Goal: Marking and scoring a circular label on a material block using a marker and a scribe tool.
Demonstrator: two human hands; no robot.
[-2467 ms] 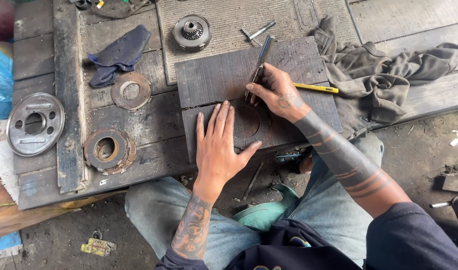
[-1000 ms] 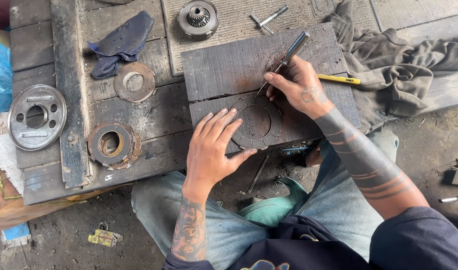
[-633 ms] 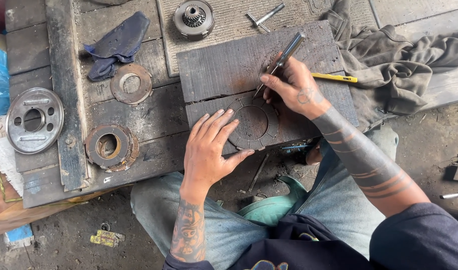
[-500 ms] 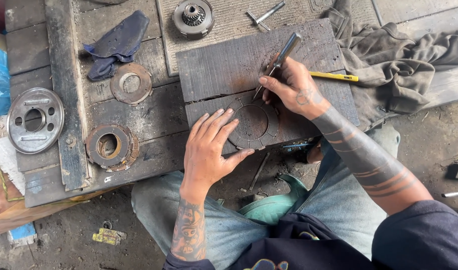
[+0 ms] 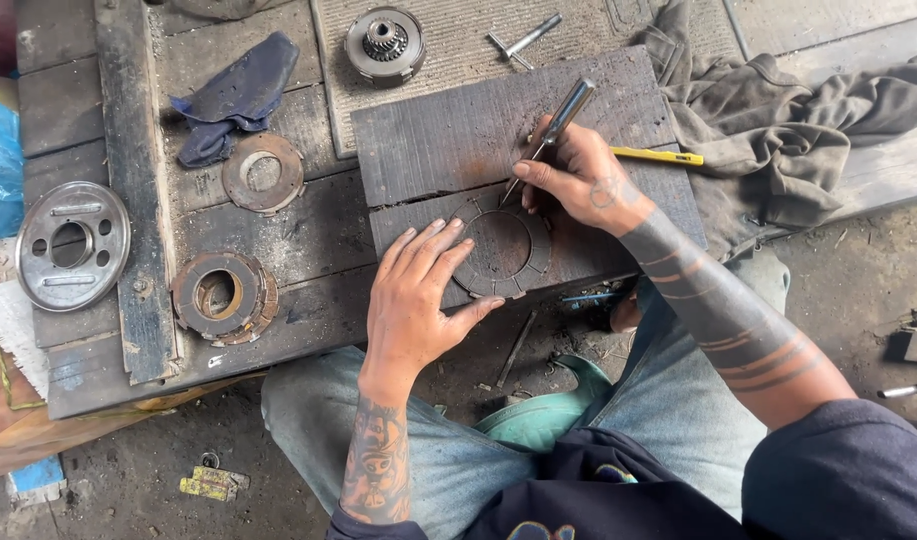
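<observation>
Head view: right hand point(image 5: 578, 180) pinches scriber point(image 5: 550, 138); left hand point(image 5: 418, 295) flat on ring plate point(image 5: 503, 248).

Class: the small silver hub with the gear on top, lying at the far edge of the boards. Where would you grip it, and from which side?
Grip the gear hub by its round outer rim, coming straight down from above. It lies flat with the gear stub pointing up, and its sides look free: the blue cloth and small metal tool lie apart from it.
</observation>
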